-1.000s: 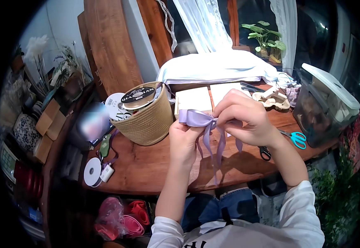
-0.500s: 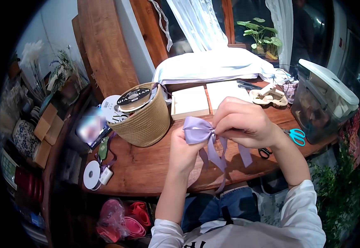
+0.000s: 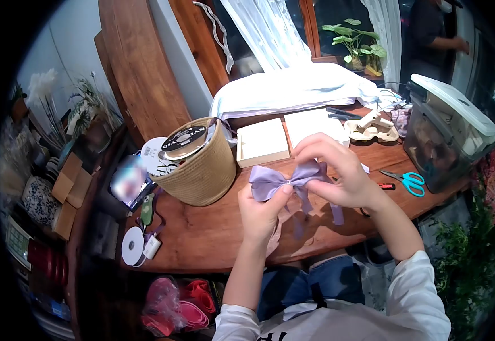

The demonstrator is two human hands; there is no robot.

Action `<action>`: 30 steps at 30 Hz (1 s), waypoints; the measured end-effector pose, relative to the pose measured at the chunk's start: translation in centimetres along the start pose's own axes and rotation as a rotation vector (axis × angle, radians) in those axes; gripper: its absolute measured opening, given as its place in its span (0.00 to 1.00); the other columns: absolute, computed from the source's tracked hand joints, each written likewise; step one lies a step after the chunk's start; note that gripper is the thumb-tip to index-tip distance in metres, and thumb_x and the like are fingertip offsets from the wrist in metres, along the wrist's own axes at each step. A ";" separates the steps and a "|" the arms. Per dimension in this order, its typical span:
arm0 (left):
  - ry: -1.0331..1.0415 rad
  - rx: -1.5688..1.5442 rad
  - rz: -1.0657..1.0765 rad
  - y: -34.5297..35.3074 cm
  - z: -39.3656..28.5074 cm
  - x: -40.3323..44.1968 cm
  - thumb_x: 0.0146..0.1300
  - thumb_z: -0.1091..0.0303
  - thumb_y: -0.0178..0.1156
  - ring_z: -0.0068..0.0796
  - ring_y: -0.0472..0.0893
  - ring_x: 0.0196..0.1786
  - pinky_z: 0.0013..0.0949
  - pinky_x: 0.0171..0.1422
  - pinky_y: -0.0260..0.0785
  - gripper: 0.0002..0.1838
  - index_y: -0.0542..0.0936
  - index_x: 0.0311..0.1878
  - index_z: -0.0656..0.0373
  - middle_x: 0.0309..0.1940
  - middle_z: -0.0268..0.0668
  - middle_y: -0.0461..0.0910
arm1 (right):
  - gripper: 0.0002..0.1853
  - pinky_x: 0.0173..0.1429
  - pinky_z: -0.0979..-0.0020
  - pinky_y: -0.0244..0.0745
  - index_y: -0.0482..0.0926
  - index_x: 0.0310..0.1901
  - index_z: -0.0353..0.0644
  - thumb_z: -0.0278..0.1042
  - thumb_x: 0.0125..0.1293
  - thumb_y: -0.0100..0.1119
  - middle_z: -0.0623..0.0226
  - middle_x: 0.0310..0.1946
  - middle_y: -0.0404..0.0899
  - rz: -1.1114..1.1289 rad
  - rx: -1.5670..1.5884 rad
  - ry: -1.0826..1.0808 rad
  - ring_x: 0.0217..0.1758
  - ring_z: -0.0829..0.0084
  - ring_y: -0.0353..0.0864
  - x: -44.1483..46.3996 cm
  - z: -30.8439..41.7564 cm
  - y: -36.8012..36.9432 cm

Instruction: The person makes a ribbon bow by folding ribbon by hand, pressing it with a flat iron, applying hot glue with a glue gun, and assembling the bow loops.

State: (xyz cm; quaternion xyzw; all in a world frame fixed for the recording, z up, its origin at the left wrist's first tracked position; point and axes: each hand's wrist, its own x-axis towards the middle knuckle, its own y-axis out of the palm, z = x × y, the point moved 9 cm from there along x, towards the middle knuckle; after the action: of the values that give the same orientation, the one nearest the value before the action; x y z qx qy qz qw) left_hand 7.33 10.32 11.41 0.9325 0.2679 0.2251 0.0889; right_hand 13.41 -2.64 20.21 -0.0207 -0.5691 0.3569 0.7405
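A lavender satin ribbon bow is held up over the front of the wooden table, its loops to both sides of the knot and its tails hanging below. My left hand grips it from the left, with the thumb pressed near the knot. Curled around the bow's right loop are the fingers of my right hand, which partly hide that loop. Turquoise-handled scissors lie to the right of my right hand.
A woven basket with ribbon spools stands left of my hands. Behind them are a cream box and a glue gun on a carton tray. A lidded plastic bin stands at right. Another person is near the doorway.
My right hand has moved from the knot to the right loop, which now shows spread out. My left thumb has come onto the knot. A person has appeared at the back right.
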 end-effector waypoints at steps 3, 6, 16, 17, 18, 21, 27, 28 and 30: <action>0.028 0.027 -0.094 -1.3 0.8 -0.1 0.52 0.76 0.65 0.15 0.74 0.30 0.19 0.35 0.66 0.08 0.78 0.35 0.66 0.28 0.30 0.78 | 0.22 0.51 0.67 0.66 0.71 0.44 0.37 0.22 0.43 0.61 0.58 0.40 0.72 -0.196 -0.100 0.075 0.44 0.62 0.72 -1.9 -0.6 -1.1; 0.117 0.062 -0.129 -1.6 0.7 -0.4 0.51 0.77 0.65 0.15 0.74 0.31 0.20 0.35 0.66 0.07 0.78 0.34 0.66 0.29 0.30 0.77 | 0.24 0.55 0.68 0.64 0.71 0.48 0.37 0.26 0.46 0.64 0.62 0.41 0.72 -0.294 0.082 0.232 0.46 0.67 0.72 -4.8 -2.3 -0.6; 0.173 0.122 0.018 -0.9 2.2 -1.9 0.45 0.81 0.64 0.21 0.74 0.35 0.24 0.41 0.66 0.10 0.77 0.33 0.67 0.32 0.37 0.76 | 0.11 0.44 0.78 0.68 0.77 0.39 0.36 0.22 0.52 0.62 0.67 0.32 0.73 -0.334 0.263 0.407 0.36 0.77 0.74 -5.8 -4.4 0.3; 0.085 0.030 -0.048 -1.3 2.8 -2.3 0.44 0.82 0.63 0.22 0.73 0.35 0.25 0.42 0.66 0.10 0.77 0.32 0.66 0.32 0.37 0.76 | 0.10 0.44 0.77 0.69 0.77 0.39 0.36 0.22 0.53 0.60 0.68 0.30 0.74 -0.324 0.237 0.396 0.36 0.78 0.75 -5.7 -5.5 -0.2; 0.100 0.025 -0.048 -1.6 3.0 -2.5 0.44 0.82 0.63 0.22 0.73 0.34 0.25 0.41 0.65 0.10 0.76 0.32 0.67 0.32 0.37 0.75 | 0.09 0.42 0.77 0.70 0.77 0.38 0.35 0.23 0.54 0.59 0.68 0.29 0.75 -0.348 0.173 0.399 0.34 0.78 0.75 -5.8 -7.2 -1.3; 0.092 -0.008 -0.076 -2.5 3.3 -3.2 0.43 0.82 0.63 0.22 0.73 0.33 0.25 0.39 0.65 0.09 0.76 0.31 0.67 0.30 0.37 0.75 | 0.06 0.38 0.81 0.69 0.77 0.37 0.35 0.22 0.56 0.56 0.72 0.28 0.76 -0.542 0.122 0.620 0.34 0.83 0.74 -7.3 -18.3 -7.1; 0.220 0.144 -0.018 -2.9 3.4 -4.6 0.42 0.80 0.64 0.29 0.75 0.33 0.32 0.39 0.68 0.08 0.76 0.28 0.67 0.27 0.39 0.76 | 0.09 0.42 0.63 0.73 0.80 0.34 0.39 0.32 0.55 0.52 0.55 0.29 0.80 0.028 -0.665 0.845 0.36 0.60 0.80 -8.8 -33.1 -6.3; 0.236 0.156 -0.009 -2.8 3.4 -4.8 0.42 0.79 0.64 0.30 0.75 0.33 0.32 0.39 0.69 0.08 0.76 0.28 0.67 0.27 0.39 0.77 | 0.10 0.44 0.60 0.73 0.81 0.33 0.40 0.33 0.55 0.51 0.54 0.30 0.80 0.100 -0.708 0.915 0.38 0.57 0.80 -9.3 -34.6 -5.5; 0.244 0.141 0.007 -2.6 3.0 -5.1 0.43 0.74 0.66 0.31 0.75 0.32 0.31 0.38 0.67 0.10 0.76 0.27 0.67 0.26 0.40 0.76 | 0.10 0.45 0.60 0.74 0.82 0.33 0.41 0.33 0.51 0.54 0.52 0.35 0.80 0.306 -0.789 0.962 0.41 0.58 0.80 -9.9 -37.6 -3.5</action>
State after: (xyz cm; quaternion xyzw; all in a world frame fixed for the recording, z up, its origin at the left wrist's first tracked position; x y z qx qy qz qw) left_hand 3.72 9.61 6.12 0.9031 0.2886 0.3178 -0.0109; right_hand 46.45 3.46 0.35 -0.5305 -0.2525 0.1728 0.7905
